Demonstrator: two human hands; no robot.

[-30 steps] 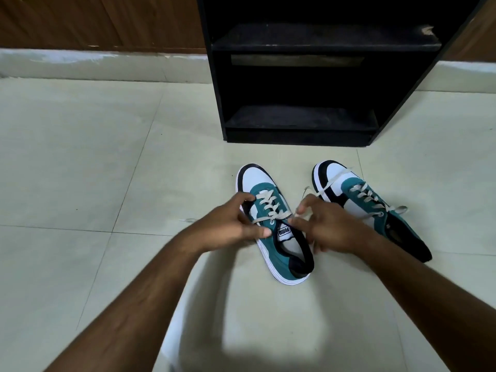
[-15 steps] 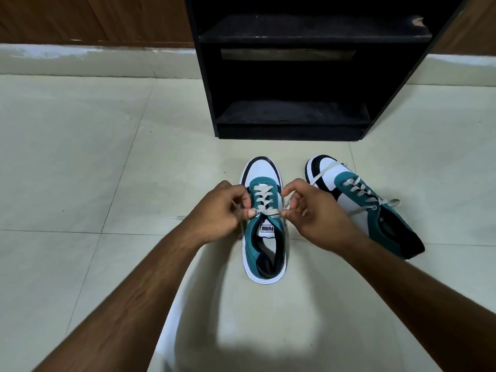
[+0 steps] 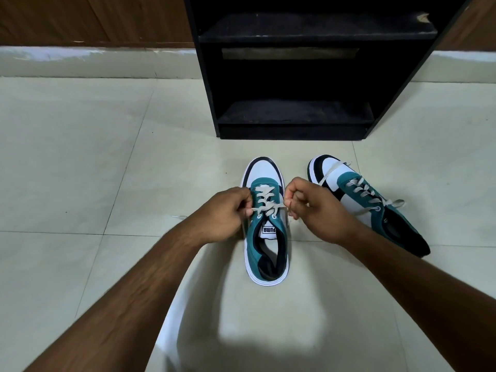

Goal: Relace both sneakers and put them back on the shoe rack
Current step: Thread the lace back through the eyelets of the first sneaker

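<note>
At the far left a brown wood-panelled wall [image 3: 80, 20] runs above a pale skirting strip [image 3: 94, 63], and pale floor tiles [image 3: 67, 157] fill the foreground. The left hand [image 3: 222, 213] sits just left of the near sneaker [image 3: 265, 245], its fingers curled and pinching one end of the beige lace [image 3: 264, 204] beside the upper eyelets. That sneaker stands flat on the floor, toe pointing toward the black shoe rack [image 3: 308, 76], which stands further back against the wall with 2 shelves visible. The lace crosses the teal tongue area and is stretched sideways between both hands. The right hand [image 3: 314, 210] is just right of the same shoe, fingers curled, pinching the other lace end. Further right, the second sneaker [image 3: 370, 208] lies on the floor at an angle, toe toward the rack, its own lace ends trailing loose over the toe and side.
</note>
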